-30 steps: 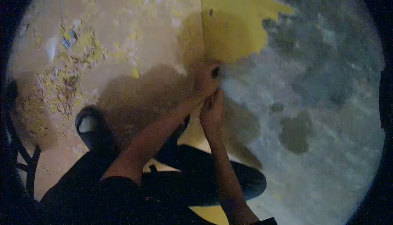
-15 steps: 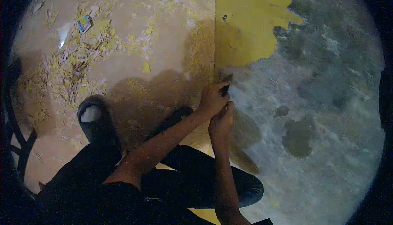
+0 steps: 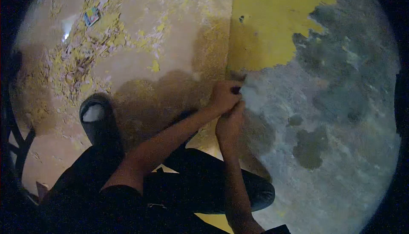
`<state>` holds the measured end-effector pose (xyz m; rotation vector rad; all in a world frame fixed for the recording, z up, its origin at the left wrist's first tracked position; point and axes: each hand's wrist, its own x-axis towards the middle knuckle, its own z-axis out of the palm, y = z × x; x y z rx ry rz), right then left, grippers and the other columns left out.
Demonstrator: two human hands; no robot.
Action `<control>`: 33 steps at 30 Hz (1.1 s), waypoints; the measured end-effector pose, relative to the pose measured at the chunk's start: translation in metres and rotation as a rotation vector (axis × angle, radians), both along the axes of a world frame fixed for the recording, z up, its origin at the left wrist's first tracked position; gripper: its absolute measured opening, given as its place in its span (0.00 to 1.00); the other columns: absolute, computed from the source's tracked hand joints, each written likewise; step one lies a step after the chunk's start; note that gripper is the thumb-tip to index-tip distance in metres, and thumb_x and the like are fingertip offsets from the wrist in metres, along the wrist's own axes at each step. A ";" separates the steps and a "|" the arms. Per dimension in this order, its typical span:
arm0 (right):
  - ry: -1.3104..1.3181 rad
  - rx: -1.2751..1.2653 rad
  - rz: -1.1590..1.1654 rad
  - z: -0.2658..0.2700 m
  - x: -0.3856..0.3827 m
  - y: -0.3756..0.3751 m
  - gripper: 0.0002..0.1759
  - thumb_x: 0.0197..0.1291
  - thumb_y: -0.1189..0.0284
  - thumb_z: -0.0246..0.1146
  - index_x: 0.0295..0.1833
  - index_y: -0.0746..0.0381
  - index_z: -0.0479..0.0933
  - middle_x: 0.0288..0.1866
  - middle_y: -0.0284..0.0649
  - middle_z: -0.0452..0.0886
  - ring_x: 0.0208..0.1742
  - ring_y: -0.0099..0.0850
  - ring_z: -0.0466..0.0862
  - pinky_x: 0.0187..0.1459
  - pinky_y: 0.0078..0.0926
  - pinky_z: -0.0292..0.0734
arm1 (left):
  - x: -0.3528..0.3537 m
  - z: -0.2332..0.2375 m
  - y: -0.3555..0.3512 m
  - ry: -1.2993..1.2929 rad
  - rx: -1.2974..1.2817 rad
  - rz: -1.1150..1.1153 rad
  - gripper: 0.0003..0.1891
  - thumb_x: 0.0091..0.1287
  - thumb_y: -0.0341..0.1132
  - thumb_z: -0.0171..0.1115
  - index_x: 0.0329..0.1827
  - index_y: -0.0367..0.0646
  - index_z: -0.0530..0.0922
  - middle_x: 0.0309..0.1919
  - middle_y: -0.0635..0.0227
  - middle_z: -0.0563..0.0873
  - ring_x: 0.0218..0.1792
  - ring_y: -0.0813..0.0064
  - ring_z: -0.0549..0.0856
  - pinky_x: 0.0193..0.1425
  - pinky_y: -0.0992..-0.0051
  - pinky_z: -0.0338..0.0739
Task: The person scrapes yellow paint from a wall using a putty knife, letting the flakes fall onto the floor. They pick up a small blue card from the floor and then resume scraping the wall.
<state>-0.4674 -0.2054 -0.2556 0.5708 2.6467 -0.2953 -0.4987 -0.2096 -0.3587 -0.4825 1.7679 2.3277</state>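
My left hand (image 3: 226, 96) is closed around a small dark object (image 3: 235, 90), mostly hidden by the fingers, at the border of the yellow paint and the bare grey surface. Just below it and touching it, my right hand (image 3: 230, 123) is closed; what it grips, if anything, cannot be made out. Above the hands lies the yellow painted area (image 3: 266, 25), with a ragged lower and right edge. The mottled grey surface (image 3: 281, 93) begins right beside my fingers.
Yellow and pale paint flakes (image 3: 81, 59) litter the tan floor (image 3: 128, 67) at the left. A small colourful packet (image 3: 91, 16) lies among them. My sandalled foot (image 3: 93, 114) and bent legs are below, with dark bars (image 3: 20, 148) at the far left edge.
The view has shifted slightly, so the yellow area appears a little farther right. Both hands remain together at the paint border, with the right hand slightly closer under the left.
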 end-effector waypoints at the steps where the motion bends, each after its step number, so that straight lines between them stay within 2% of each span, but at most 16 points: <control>1: -0.010 0.018 -0.010 -0.002 -0.003 0.005 0.23 0.65 0.71 0.51 0.65 0.67 0.61 0.53 0.65 0.76 0.53 0.65 0.76 0.52 0.55 0.70 | -0.002 -0.008 0.007 -0.011 -0.007 0.003 0.17 0.49 0.30 0.67 0.44 0.39 0.85 0.36 0.51 0.87 0.37 0.58 0.88 0.45 0.65 0.80; 3: 0.129 -0.063 0.185 -0.018 -0.004 0.017 0.24 0.66 0.71 0.51 0.66 0.68 0.60 0.52 0.65 0.77 0.53 0.64 0.77 0.51 0.54 0.71 | -0.006 -0.036 0.022 0.106 -0.026 0.087 0.18 0.49 0.30 0.67 0.45 0.40 0.85 0.36 0.52 0.88 0.37 0.57 0.87 0.46 0.64 0.80; 4: 0.126 -0.059 0.166 -0.027 0.000 0.019 0.24 0.66 0.71 0.51 0.66 0.68 0.60 0.52 0.65 0.77 0.53 0.64 0.77 0.51 0.54 0.71 | -0.007 -0.034 0.012 0.102 -0.023 0.068 0.18 0.49 0.30 0.67 0.45 0.40 0.85 0.36 0.52 0.88 0.37 0.57 0.87 0.46 0.64 0.80; 6: 0.178 -0.079 0.241 -0.035 0.000 0.017 0.25 0.66 0.70 0.51 0.66 0.68 0.60 0.50 0.64 0.78 0.52 0.64 0.78 0.49 0.54 0.72 | -0.016 -0.021 -0.014 -0.078 0.133 -0.062 0.16 0.48 0.31 0.67 0.43 0.39 0.85 0.35 0.53 0.87 0.38 0.54 0.87 0.47 0.63 0.80; 7: 0.200 -0.083 0.268 -0.032 0.000 0.015 0.25 0.66 0.70 0.51 0.66 0.68 0.60 0.49 0.63 0.78 0.51 0.64 0.78 0.49 0.54 0.72 | -0.012 -0.020 -0.007 -0.069 0.136 -0.066 0.16 0.48 0.31 0.67 0.43 0.39 0.85 0.35 0.53 0.87 0.38 0.54 0.87 0.47 0.63 0.80; 9: 0.048 -0.005 0.113 -0.009 -0.002 0.008 0.25 0.65 0.70 0.52 0.66 0.67 0.61 0.48 0.62 0.79 0.50 0.63 0.78 0.47 0.53 0.73 | -0.002 -0.023 0.015 0.067 -0.065 0.051 0.15 0.48 0.31 0.67 0.40 0.39 0.85 0.33 0.53 0.87 0.38 0.52 0.86 0.48 0.62 0.79; 12: -0.040 0.117 0.109 -0.022 -0.011 0.021 0.23 0.66 0.70 0.53 0.64 0.67 0.63 0.47 0.62 0.80 0.49 0.62 0.80 0.45 0.52 0.74 | -0.018 -0.017 0.005 -0.081 0.007 -0.024 0.15 0.47 0.30 0.68 0.40 0.40 0.85 0.34 0.52 0.87 0.38 0.52 0.86 0.48 0.62 0.79; 15: 0.051 0.054 0.206 -0.045 -0.016 0.030 0.21 0.66 0.69 0.53 0.61 0.67 0.66 0.47 0.62 0.80 0.47 0.60 0.80 0.43 0.51 0.74 | -0.022 -0.052 0.018 -0.035 0.041 0.011 0.14 0.48 0.31 0.67 0.40 0.40 0.85 0.34 0.51 0.87 0.38 0.51 0.86 0.47 0.62 0.79; 18: 0.105 0.011 0.143 -0.015 0.004 0.017 0.19 0.66 0.68 0.53 0.58 0.68 0.68 0.45 0.62 0.80 0.45 0.61 0.80 0.43 0.50 0.74 | 0.000 -0.039 0.026 0.122 0.045 0.053 0.13 0.48 0.31 0.66 0.38 0.40 0.85 0.34 0.50 0.86 0.38 0.52 0.86 0.45 0.61 0.78; 19: 0.097 0.019 0.148 -0.020 -0.004 0.018 0.19 0.66 0.68 0.53 0.58 0.68 0.68 0.45 0.62 0.80 0.45 0.61 0.80 0.43 0.50 0.74 | -0.007 -0.040 0.024 0.115 0.054 0.057 0.13 0.48 0.31 0.66 0.38 0.40 0.85 0.34 0.50 0.86 0.38 0.52 0.86 0.45 0.61 0.78; 21: -0.129 0.126 0.067 -0.028 -0.018 0.023 0.18 0.66 0.70 0.54 0.58 0.67 0.68 0.44 0.61 0.80 0.44 0.61 0.80 0.43 0.49 0.73 | -0.016 -0.031 0.021 -0.073 -0.051 0.085 0.13 0.48 0.31 0.66 0.38 0.40 0.85 0.34 0.50 0.86 0.38 0.53 0.86 0.45 0.61 0.78; 22: -0.131 0.125 0.068 -0.032 -0.013 0.027 0.18 0.66 0.70 0.54 0.58 0.67 0.68 0.44 0.61 0.80 0.44 0.61 0.80 0.43 0.49 0.73 | -0.016 -0.029 0.013 -0.074 -0.052 0.086 0.13 0.48 0.31 0.66 0.38 0.40 0.85 0.34 0.50 0.86 0.38 0.53 0.86 0.45 0.61 0.78; 24: 0.190 -0.012 0.236 -0.051 0.000 0.030 0.18 0.66 0.69 0.54 0.58 0.67 0.68 0.43 0.62 0.79 0.43 0.62 0.79 0.43 0.50 0.73 | -0.020 -0.037 -0.013 0.062 0.004 -0.137 0.13 0.47 0.30 0.66 0.37 0.39 0.84 0.34 0.50 0.86 0.37 0.53 0.86 0.45 0.61 0.79; 28: 0.177 -0.135 0.161 -0.027 0.009 0.031 0.18 0.66 0.69 0.54 0.58 0.67 0.68 0.44 0.63 0.79 0.45 0.60 0.80 0.44 0.50 0.74 | 0.003 -0.027 0.020 0.036 0.060 0.009 0.13 0.47 0.31 0.66 0.37 0.39 0.84 0.32 0.49 0.85 0.36 0.53 0.86 0.44 0.61 0.79; 31: 0.133 -0.018 0.194 -0.042 0.003 0.033 0.18 0.66 0.69 0.54 0.58 0.67 0.68 0.46 0.62 0.80 0.47 0.58 0.81 0.45 0.49 0.74 | -0.011 -0.036 0.015 -0.099 0.019 -0.033 0.12 0.48 0.31 0.66 0.37 0.40 0.85 0.32 0.49 0.85 0.36 0.53 0.86 0.44 0.61 0.79; 33: 0.153 0.010 0.163 -0.035 0.003 0.021 0.18 0.66 0.69 0.55 0.57 0.67 0.68 0.46 0.61 0.80 0.47 0.57 0.81 0.46 0.49 0.74 | -0.006 -0.039 0.008 0.110 -0.072 -0.030 0.12 0.50 0.30 0.66 0.39 0.41 0.85 0.34 0.50 0.86 0.37 0.53 0.86 0.46 0.61 0.79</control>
